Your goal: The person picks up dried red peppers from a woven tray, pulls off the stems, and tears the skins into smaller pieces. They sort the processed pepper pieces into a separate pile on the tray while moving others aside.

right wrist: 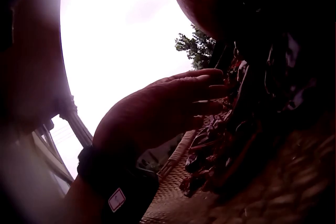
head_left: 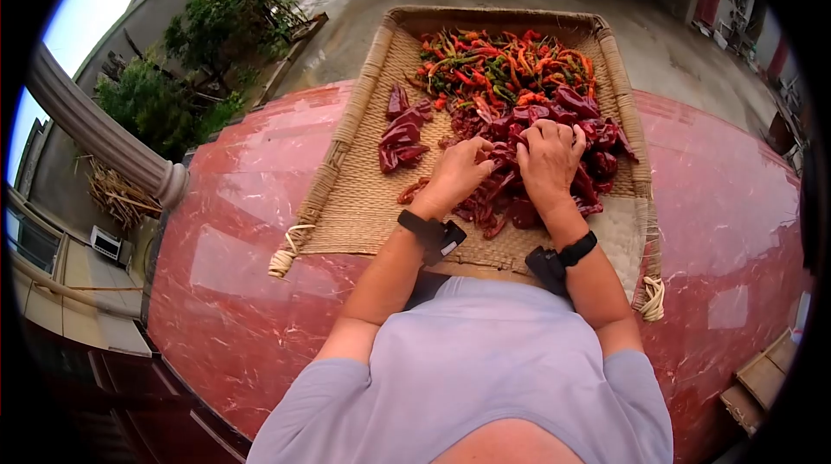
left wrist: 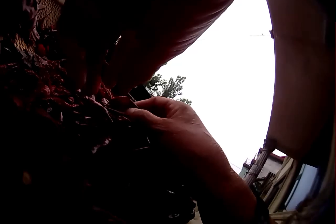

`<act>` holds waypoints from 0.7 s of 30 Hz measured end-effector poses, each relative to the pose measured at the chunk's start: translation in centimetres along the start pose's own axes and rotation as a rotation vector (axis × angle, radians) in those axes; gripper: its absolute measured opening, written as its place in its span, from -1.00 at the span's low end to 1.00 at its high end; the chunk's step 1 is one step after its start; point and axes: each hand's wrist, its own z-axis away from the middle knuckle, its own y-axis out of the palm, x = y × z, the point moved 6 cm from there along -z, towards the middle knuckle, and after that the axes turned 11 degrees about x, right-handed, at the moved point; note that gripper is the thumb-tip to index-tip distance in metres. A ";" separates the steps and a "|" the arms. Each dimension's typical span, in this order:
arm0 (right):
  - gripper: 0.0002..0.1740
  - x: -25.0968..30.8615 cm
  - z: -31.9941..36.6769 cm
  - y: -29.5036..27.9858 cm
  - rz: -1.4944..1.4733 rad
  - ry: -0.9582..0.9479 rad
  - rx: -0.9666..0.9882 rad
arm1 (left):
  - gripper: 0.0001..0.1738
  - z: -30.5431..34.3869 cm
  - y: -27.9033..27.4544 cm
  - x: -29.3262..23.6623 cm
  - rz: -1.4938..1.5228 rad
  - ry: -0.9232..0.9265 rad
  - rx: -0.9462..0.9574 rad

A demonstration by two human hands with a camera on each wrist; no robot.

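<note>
Dark red dried peppers form a heap on a woven tray. My left hand reaches in from the heap's left side; the right wrist view shows that hand with fingers fairly straight, their tips at the peppers. Beside it, my right hand lies over the heap with bent fingers. In the left wrist view, thumb and forefinger of the right hand pinch a thin part of a pepper. Shadow hides much of both wrist views.
Thinner red, orange and green peppers fill the tray's far end. A small group of dark peppers lies apart on the left. Under the tray is a glossy red stone surface; a column stands at far left.
</note>
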 end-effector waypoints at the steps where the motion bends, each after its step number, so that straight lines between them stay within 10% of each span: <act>1: -0.81 -0.1 0.1 0.1 -0.024 -0.008 -0.009 | -0.54 0.0 0.1 0.0 0.013 0.004 0.014; 11: -0.79 1.7 -0.1 -2.5 -0.442 -0.269 -0.133 | -0.56 0.1 0.1 0.4 0.393 0.241 -0.067; 21: -0.68 -0.4 -0.2 -1.5 -0.261 -0.118 -0.119 | -0.51 4.4 -7.1 5.8 0.442 -0.135 -0.578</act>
